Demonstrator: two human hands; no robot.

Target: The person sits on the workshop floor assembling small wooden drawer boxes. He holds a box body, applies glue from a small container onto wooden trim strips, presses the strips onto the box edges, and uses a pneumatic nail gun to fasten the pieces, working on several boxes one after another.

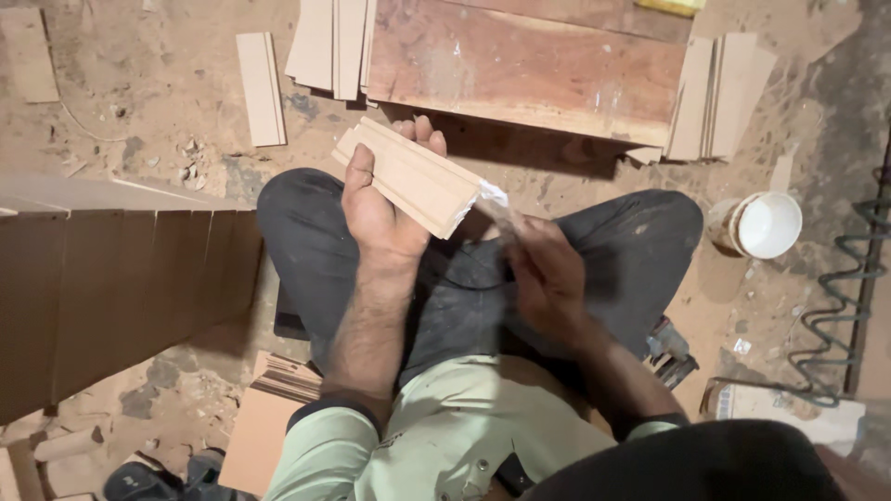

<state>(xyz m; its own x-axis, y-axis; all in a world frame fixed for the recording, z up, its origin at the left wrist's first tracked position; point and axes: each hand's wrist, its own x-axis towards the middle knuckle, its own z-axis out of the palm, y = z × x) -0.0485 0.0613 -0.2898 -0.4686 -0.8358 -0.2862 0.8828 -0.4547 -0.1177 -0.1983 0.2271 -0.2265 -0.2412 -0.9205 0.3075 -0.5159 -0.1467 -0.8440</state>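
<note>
Moulding strip (413, 176): pale matt wood; bucket (763, 224): white plastic.

Short strip of pale wood moulding (413, 176), light tan, flat rectangular piece with grooved profile lines running lengthwise on its face. Held up off the lap, tilted diagonally, upper-left end near the fingertips, lower-right end pointing down. Rests in the palm of the left hand (380, 199), thumb over its near edge. White dab (490, 195), paste or cloth, cannot tell which, sits on the lower-right end, touching it, pressed by the blurred right hand (548, 274).
</note>
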